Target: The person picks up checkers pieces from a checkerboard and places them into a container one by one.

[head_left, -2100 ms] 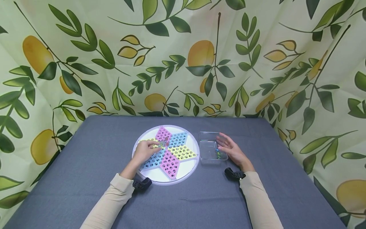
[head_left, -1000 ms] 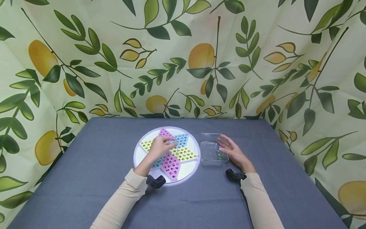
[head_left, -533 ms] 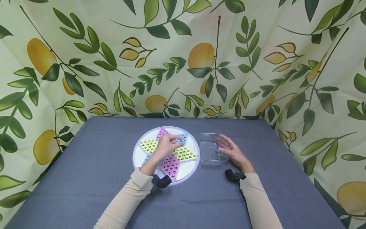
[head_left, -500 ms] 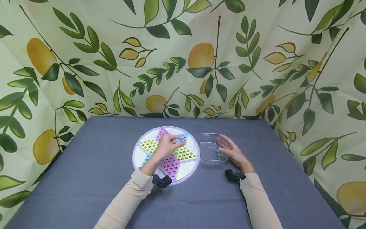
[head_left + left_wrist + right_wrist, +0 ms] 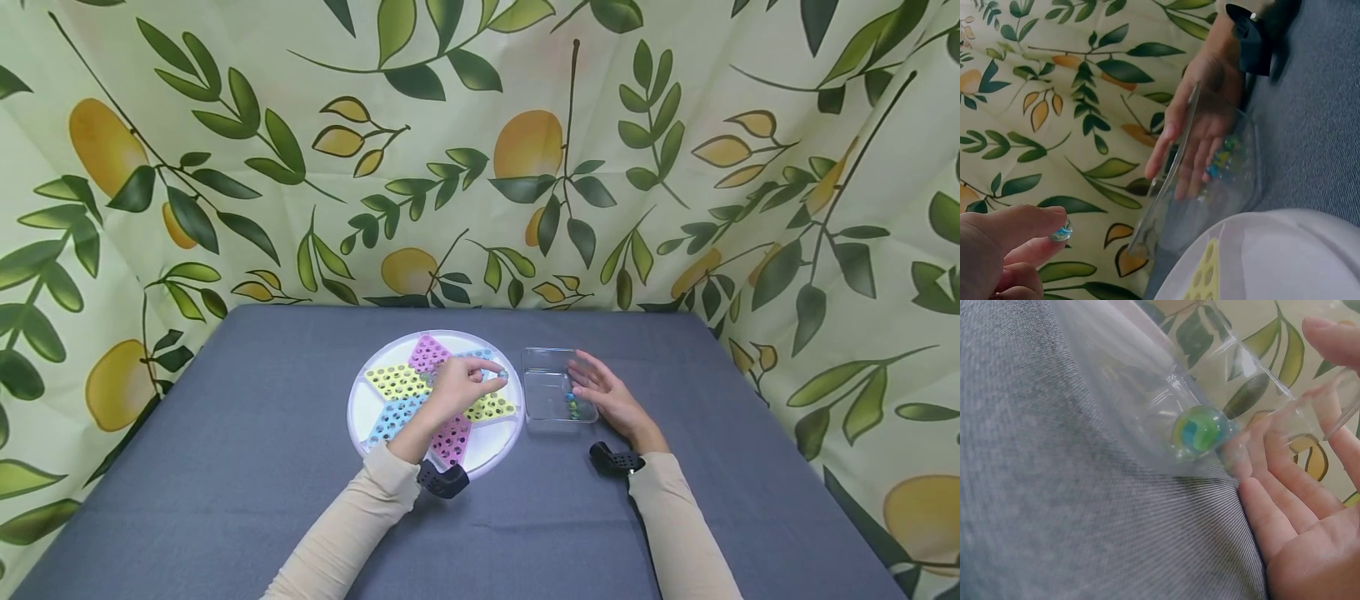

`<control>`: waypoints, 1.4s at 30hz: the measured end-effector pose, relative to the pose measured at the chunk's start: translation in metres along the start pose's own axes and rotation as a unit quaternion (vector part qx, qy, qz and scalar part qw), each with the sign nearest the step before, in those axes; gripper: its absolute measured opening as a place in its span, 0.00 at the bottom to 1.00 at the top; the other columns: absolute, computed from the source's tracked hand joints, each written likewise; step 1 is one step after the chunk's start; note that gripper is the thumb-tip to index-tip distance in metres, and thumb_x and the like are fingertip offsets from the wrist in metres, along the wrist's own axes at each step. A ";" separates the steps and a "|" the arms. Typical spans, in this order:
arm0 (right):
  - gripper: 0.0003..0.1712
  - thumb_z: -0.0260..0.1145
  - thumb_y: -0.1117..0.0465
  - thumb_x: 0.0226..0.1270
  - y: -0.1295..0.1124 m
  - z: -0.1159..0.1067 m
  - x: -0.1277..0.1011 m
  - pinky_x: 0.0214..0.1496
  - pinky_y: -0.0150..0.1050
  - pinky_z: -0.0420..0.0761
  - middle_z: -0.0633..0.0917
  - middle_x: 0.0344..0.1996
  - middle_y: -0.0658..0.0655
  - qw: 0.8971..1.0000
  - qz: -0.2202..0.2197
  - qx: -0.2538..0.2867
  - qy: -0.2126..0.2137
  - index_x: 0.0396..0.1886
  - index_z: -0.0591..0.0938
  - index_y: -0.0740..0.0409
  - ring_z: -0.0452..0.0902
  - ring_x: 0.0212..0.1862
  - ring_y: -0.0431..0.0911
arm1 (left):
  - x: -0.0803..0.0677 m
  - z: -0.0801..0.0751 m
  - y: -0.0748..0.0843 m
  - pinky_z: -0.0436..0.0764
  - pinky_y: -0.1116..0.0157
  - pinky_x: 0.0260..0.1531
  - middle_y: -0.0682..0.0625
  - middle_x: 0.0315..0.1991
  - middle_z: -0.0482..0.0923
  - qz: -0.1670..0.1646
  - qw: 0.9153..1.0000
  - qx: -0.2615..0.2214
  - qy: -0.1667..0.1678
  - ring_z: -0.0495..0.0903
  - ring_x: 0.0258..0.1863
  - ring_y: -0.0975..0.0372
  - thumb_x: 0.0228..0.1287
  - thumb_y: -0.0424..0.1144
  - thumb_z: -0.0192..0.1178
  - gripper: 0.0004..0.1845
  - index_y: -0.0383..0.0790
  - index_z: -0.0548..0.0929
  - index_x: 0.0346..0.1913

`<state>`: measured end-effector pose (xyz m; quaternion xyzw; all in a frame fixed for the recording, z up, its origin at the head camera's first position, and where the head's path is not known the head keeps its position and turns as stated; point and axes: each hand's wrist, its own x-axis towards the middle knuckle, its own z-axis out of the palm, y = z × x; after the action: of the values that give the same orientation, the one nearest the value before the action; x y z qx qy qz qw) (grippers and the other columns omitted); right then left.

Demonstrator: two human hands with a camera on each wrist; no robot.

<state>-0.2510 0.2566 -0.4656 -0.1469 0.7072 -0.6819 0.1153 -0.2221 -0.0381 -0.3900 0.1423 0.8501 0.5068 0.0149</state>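
Note:
My left hand [image 5: 456, 387] is over the right part of a round white Chinese checkers board [image 5: 491, 447]. Between thumb and forefinger it pinches a clear glass marble [image 5: 1062, 231] with a blue swirl. The board carries a star of pink, blue and yellow holed points; the hand hides part of its middle. To the right stands a clear plastic box [image 5: 546, 393] with several blue and green marbles [image 5: 573, 407] at its near right corner. My right hand [image 5: 611, 400] is at the box's right side, fingers extended against the clear wall, the thumb over the rim.
A dark grey cloth [image 5: 517, 533] covers the table. A leaf-and-fruit patterned curtain [image 5: 465, 167] hangs behind it and along both sides. The box stands close beside the board's right rim.
From the board's centre my left hand has moved right to the board's right side, near the box, with a marble in its fingertips. The right hand and the box have stayed put.

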 end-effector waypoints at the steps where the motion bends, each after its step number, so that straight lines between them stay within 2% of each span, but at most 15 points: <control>1: 0.45 0.60 0.66 0.68 0.000 0.000 0.000 0.59 0.19 0.72 0.51 0.75 0.71 1.000 0.000 -0.001 0.000 0.76 0.46 0.61 0.66 0.62 0.24 | 0.000 0.002 0.001 0.53 0.76 0.14 0.60 0.09 0.51 0.003 1.000 0.001 0.000 0.51 0.12 0.70 0.56 0.39 0.67 0.14 0.37 0.87 0.46; 9: 0.45 0.60 0.68 0.67 0.001 -0.001 0.002 0.59 0.19 0.72 0.50 0.75 0.72 1.000 -0.003 0.013 -0.003 0.76 0.46 0.62 0.67 0.63 0.26 | 0.003 0.017 0.005 0.54 0.75 0.14 0.59 0.09 0.52 0.014 1.000 -0.022 -0.011 0.51 0.12 0.69 0.57 0.37 0.67 0.14 0.35 0.86 0.45; 12: 0.45 0.61 0.67 0.67 0.000 -0.001 0.001 0.59 0.19 0.71 0.51 0.75 0.71 1.000 0.002 0.003 0.000 0.76 0.46 0.61 0.63 0.72 0.38 | 0.003 0.021 0.006 0.53 0.75 0.14 0.60 0.09 0.51 0.022 0.999 -0.023 -0.020 0.51 0.12 0.69 0.57 0.37 0.66 0.13 0.34 0.86 0.45; 14: 0.45 0.61 0.66 0.68 -0.001 0.000 0.001 0.59 0.18 0.71 0.51 0.75 0.70 1.000 0.007 -0.006 0.003 0.77 0.46 0.60 0.56 0.76 0.50 | 0.002 0.024 0.007 0.53 0.75 0.14 0.60 0.09 0.51 0.023 0.999 -0.023 -0.024 0.51 0.12 0.69 0.58 0.37 0.66 0.13 0.35 0.86 0.44; 16: 0.45 0.61 0.66 0.68 -0.001 0.000 0.001 0.58 0.17 0.71 0.52 0.76 0.70 1.000 0.011 -0.013 0.006 0.77 0.46 0.59 0.48 0.77 0.59 | 0.002 0.026 0.008 0.53 0.75 0.14 0.60 0.09 0.51 0.024 0.999 -0.022 -0.025 0.51 0.12 0.70 0.58 0.38 0.66 0.13 0.35 0.86 0.45; 18: 0.45 0.61 0.66 0.68 -0.001 0.000 0.000 0.57 0.16 0.70 0.52 0.76 0.69 1.000 0.014 -0.016 0.009 0.77 0.46 0.59 0.44 0.77 0.63 | 0.003 0.029 0.009 0.53 0.75 0.14 0.60 0.10 0.52 0.024 0.999 -0.022 -0.025 0.51 0.11 0.70 0.58 0.38 0.66 0.13 0.36 0.86 0.45; 30: 0.44 0.59 0.65 0.69 0.000 -0.001 0.000 0.57 0.15 0.69 0.52 0.76 0.69 1.000 0.013 -0.018 0.006 0.77 0.47 0.57 0.43 0.77 0.63 | 0.006 0.040 0.011 0.52 0.75 0.14 0.60 0.10 0.54 0.044 0.999 -0.018 -0.026 0.52 0.12 0.71 0.58 0.37 0.66 0.14 0.33 0.86 0.45; 36: 0.44 0.59 0.66 0.69 0.000 -0.001 0.000 0.58 0.18 0.71 0.52 0.75 0.69 1.000 0.007 -0.018 0.007 0.77 0.47 0.58 0.44 0.77 0.62 | 0.005 0.046 0.005 0.52 0.76 0.13 0.60 0.10 0.54 0.027 0.999 -0.011 -0.045 0.52 0.12 0.70 0.58 0.38 0.66 0.15 0.35 0.86 0.46; 42: 0.44 0.60 0.65 0.69 0.000 0.000 0.000 0.57 0.16 0.69 0.52 0.76 0.68 1.000 0.014 -0.023 0.008 0.77 0.47 0.57 0.43 0.77 0.63 | 0.004 0.050 0.001 0.53 0.76 0.14 0.60 0.10 0.54 0.017 0.999 0.003 -0.046 0.52 0.12 0.70 0.58 0.39 0.66 0.14 0.36 0.86 0.46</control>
<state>-0.2514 0.2569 -0.4653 -0.1345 0.7252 -0.6653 0.1156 -0.2172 0.0063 -0.4124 0.1804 0.8476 0.4970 0.0451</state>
